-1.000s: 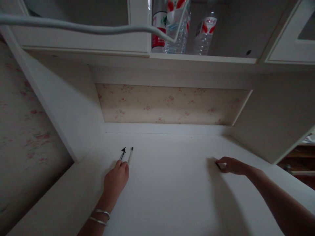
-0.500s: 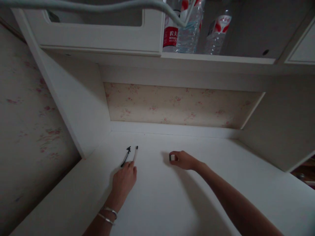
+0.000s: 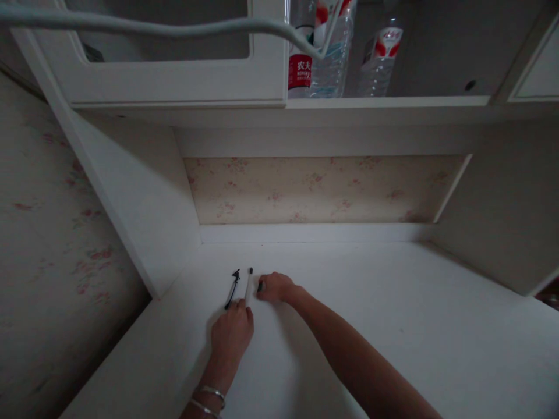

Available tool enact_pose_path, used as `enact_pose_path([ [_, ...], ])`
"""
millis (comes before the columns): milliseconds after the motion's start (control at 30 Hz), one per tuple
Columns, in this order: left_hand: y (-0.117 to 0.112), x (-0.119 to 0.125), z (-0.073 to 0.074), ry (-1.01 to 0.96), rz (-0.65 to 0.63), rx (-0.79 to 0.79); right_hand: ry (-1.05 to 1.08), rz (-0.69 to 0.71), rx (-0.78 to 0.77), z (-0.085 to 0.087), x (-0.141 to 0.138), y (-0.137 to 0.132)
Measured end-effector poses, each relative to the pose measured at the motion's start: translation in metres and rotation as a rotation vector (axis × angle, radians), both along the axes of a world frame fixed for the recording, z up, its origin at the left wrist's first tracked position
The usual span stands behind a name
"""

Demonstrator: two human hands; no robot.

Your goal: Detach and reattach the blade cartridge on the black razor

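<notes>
On the white desktop point(image 3: 332, 326), my left hand point(image 3: 232, 330) is closed with its fingertips at the lower end of a slim white toothbrush point(image 3: 248, 286) with a dark head. Just left of it lies a black razor point(image 3: 233, 290), its head pointing away from me. My right hand point(image 3: 275, 287) pinches a small dark-and-pale block point(image 3: 261, 286) close to the right side of the toothbrush. Fingers cover most of this block, so its kind is unclear.
Above the desktop hangs a white cabinet point(image 3: 183, 84) with plastic bottles point(image 3: 332, 58) on its open shelf. A pale cable-like bar point(image 3: 174, 28) crosses the top of the view. White side panels flank the desktop, and floral wallpaper point(image 3: 318, 189) shows behind it.
My right hand has carried the small block leftward, from the middle of the desktop to beside the toothbrush. My left hand stays at the toothbrush's lower end. The view has shifted slightly.
</notes>
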State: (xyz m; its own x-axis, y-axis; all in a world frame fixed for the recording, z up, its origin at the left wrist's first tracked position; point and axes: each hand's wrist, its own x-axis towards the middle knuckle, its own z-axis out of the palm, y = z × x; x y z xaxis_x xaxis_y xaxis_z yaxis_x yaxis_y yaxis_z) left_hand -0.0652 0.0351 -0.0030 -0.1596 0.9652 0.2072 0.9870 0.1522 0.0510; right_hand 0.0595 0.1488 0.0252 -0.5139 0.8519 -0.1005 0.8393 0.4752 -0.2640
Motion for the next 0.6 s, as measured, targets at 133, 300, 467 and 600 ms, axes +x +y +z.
enact_pose_path([
  [133, 0.0010, -0.0009, 0.0003, -0.025, 0.011, -0.011, -0.005, -0.005, -0.011, -0.0008, -0.0006, 0.0009],
  [300, 0.0026, -0.0010, 0.0002, -0.046, 0.038, -0.018, 0.012, 0.009, -0.002, -0.0034, 0.0036, -0.0031],
  [467, 0.0025, -0.0012, -0.0001, -0.046, 0.042, -0.010, 0.018, -0.006, 0.006, -0.0049, 0.0014, -0.0039],
  [600, 0.0025, -0.0017, -0.0004, -0.046, 0.044, -0.011, 0.021, -0.006, 0.002, -0.0048, -0.0049, -0.0027],
])
